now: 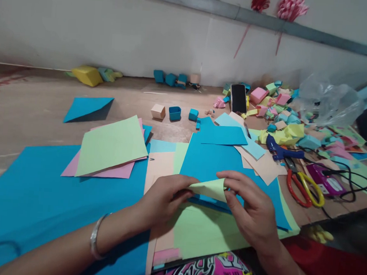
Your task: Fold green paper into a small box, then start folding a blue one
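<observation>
Between my two hands is a light green sheet of paper, folded or curled into a narrow strip. My left hand pinches its left end between thumb and fingers. At the other end, my right hand grips the paper's edge, thumb below and fingers above. Under the hands lie blue sheets on top of a larger light green sheet. To the left, a stack of cut squares has a light green square uppermost, with a pink square showing beneath.
Red-and-yellow handled scissors, a blue glue gun and a purple box with cables lie at right. Behind them are a phone, many paper scraps and a plastic bag. Small paper boxes stand near the wall.
</observation>
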### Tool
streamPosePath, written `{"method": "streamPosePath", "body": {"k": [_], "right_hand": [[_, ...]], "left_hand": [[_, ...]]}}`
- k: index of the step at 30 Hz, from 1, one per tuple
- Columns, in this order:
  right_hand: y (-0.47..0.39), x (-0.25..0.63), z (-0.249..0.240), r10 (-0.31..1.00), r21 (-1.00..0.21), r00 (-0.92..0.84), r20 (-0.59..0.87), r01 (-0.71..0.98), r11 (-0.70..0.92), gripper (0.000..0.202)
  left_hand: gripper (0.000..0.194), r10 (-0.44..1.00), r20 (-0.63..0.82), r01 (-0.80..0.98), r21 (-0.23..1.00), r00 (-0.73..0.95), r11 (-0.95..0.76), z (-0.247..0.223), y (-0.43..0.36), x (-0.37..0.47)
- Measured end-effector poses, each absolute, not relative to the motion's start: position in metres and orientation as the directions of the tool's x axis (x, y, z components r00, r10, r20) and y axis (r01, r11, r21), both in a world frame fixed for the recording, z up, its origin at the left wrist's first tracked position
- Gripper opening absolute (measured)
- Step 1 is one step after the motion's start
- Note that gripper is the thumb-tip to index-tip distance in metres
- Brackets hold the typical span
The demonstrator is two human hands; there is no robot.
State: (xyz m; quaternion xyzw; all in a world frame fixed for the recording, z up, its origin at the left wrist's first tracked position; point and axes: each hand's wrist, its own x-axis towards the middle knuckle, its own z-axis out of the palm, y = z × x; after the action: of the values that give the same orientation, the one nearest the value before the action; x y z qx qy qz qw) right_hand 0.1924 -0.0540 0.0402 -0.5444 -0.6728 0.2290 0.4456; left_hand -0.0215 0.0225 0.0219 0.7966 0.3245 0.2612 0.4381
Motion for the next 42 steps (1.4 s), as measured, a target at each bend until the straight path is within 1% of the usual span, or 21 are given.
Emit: {"method": "streamPosePath", "body": {"k": [4, 7, 12, 15, 17, 19, 22, 23, 27, 30, 32, 35, 37, 38, 39, 40, 42], "right_hand": [[-0.053, 0.193, 0.04, 0.96, -0.856, -0.021, 0.278, 0.448, 0.258, 0.012], [-0.053, 0.191, 0.043, 0.973, -0.894, -0.003, 0.229, 0.395, 0.211, 0.016], [-0.052, 0.184, 0.042, 0.978, -0.93, 0.107, 0.181, 0.341, 0.135, 0.021], [-0.051, 0.181, 0.038, 0.972, -0.945, 0.184, 0.145, 0.317, 0.081, 0.025], [-0.051, 0.182, 0.036, 0.977, -0.951, 0.179, 0.118, 0.304, 0.059, 0.026], [-0.051, 0.184, 0.036, 0.986, -0.952, 0.117, 0.121, 0.294, 0.082, 0.024], [-0.051, 0.186, 0.039, 0.983, -0.941, 0.023, 0.184, 0.292, 0.17, 0.01], [-0.051, 0.186, 0.04, 0.981, -0.936, 0.009, 0.194, 0.301, 0.182, 0.009], [-0.05, 0.186, 0.041, 0.985, -0.934, 0.0, 0.172, 0.317, 0.163, 0.009], [-0.049, 0.188, 0.039, 0.985, -0.956, -0.042, 0.17, 0.236, 0.175, 0.009], [-0.049, 0.19, 0.038, 0.983, -0.959, -0.069, 0.17, 0.216, 0.181, 0.011], [-0.049, 0.19, 0.041, 0.967, -0.908, -0.074, 0.244, 0.334, 0.254, 0.008], [-0.049, 0.187, 0.044, 0.941, -0.842, -0.112, 0.32, 0.422, 0.336, 0.009], [-0.049, 0.185, 0.045, 0.926, -0.811, -0.145, 0.348, 0.449, 0.375, 0.008], [-0.05, 0.182, 0.046, 0.912, -0.786, -0.179, 0.368, 0.465, 0.408, 0.008], [-0.05, 0.179, 0.046, 0.901, -0.766, -0.2, 0.386, 0.475, 0.433, 0.007], [-0.052, 0.175, 0.043, 0.898, -0.75, -0.187, 0.398, 0.497, 0.436, 0.005]], "left_hand": [[0.024, 0.704, 0.162, 0.286, 0.834, 0.692, -0.472, 0.018, 0.023, -0.023], [0.025, 0.692, 0.175, 0.279, 0.825, 0.7, -0.491, 0.016, 0.023, -0.023], [0.025, 0.687, 0.166, 0.302, 0.808, 0.708, -0.506, 0.015, 0.021, -0.022], [0.024, 0.704, 0.146, 0.313, 0.82, 0.695, -0.479, 0.014, 0.019, -0.021], [0.024, 0.722, 0.128, 0.305, 0.847, 0.68, -0.436, 0.013, 0.018, -0.021], [0.023, 0.741, 0.116, 0.306, 0.86, 0.662, -0.408, 0.012, 0.018, -0.021], [0.024, 0.761, 0.118, 0.321, 0.857, 0.638, -0.402, 0.011, 0.017, -0.021], [0.027, 0.756, 0.123, 0.318, 0.855, 0.643, -0.41, 0.01, 0.016, -0.022], [0.041, 0.726, 0.144, 0.289, 0.852, 0.672, -0.437, 0.009, 0.015, -0.023], [0.04, 0.711, 0.138, 0.27, 0.862, 0.69, -0.429, 0.01, 0.015, -0.023], [0.039, 0.671, 0.135, 0.263, 0.85, 0.729, -0.456, 0.012, 0.015, -0.023], [0.041, 0.609, 0.13, 0.25, 0.83, 0.782, -0.499, 0.021, 0.01, -0.022], [0.04, 0.608, 0.106, 0.227, 0.866, 0.787, -0.445, 0.028, 0.006, -0.02], [0.034, 0.61, 0.081, 0.203, 0.902, 0.789, -0.382, 0.032, 0.003, -0.019], [0.024, 0.606, 0.034, 0.186, 0.937, 0.795, -0.297, 0.035, 0.001, -0.017], [0.019, 0.592, -0.02, 0.17, 0.965, 0.806, -0.199, 0.037, -0.001, -0.016], [0.026, 0.564, -0.14, 0.164, 0.986, 0.813, 0.009, 0.038, -0.003, -0.013]]}}
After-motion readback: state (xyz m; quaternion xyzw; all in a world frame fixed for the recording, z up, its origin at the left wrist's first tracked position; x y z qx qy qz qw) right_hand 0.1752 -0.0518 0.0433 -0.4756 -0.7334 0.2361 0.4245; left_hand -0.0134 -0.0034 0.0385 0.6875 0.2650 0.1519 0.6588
